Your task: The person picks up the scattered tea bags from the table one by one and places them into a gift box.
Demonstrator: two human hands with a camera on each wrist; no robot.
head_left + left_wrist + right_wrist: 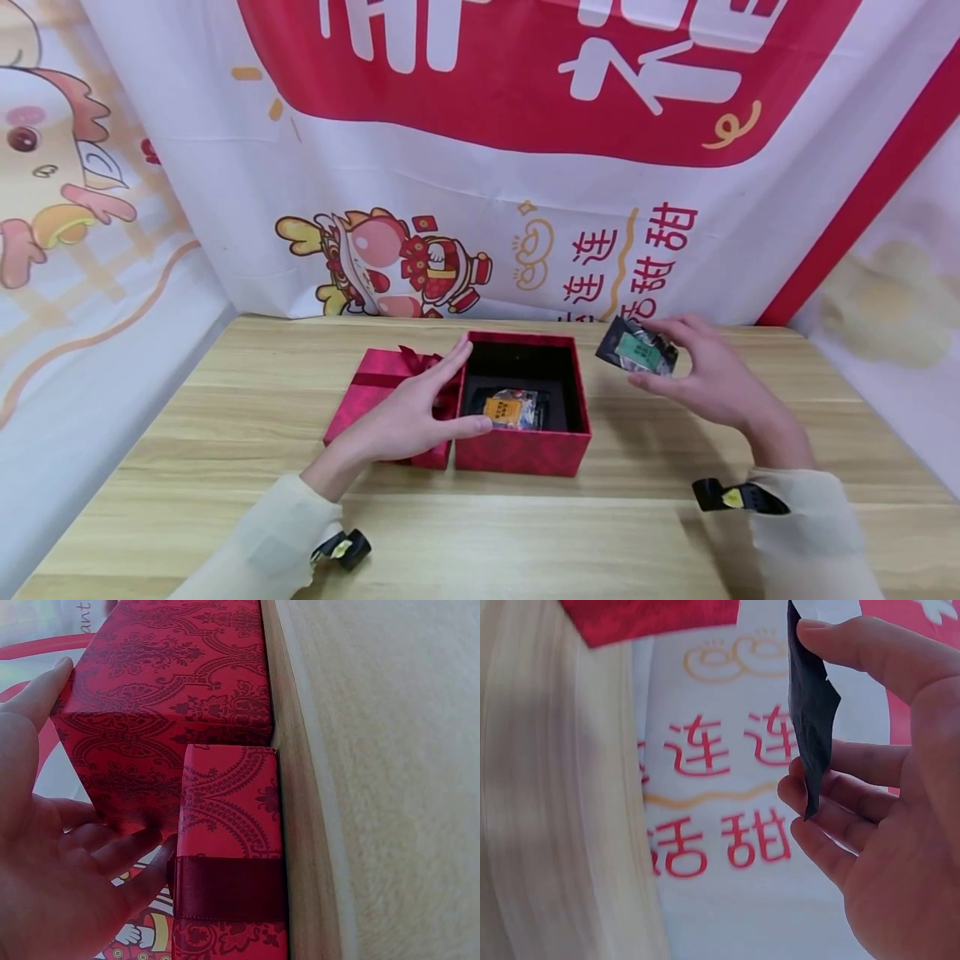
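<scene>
A red patterned gift box (522, 452) stands uncovered on the table, its inside black. My left hand (408, 417) rests against its left side, with the fingers straight along the side and the thumb at the front rim. Inside lies a small clear-and-black packet with an orange label (502, 411). To the right of the box, raised off the table, my right hand (708, 371) pinches a similar packet with a green label (638, 352) between thumb and fingers. The right wrist view shows this packet's dark edge (814, 712); its contents cannot be made out.
The red lid (372, 375) with a dark red ribbon and bow lies left of the box, close against it and partly under my left hand. The wooden table (600, 542) ends at a printed white-and-red cloth (480, 217) behind; similar cloth hangs at both sides.
</scene>
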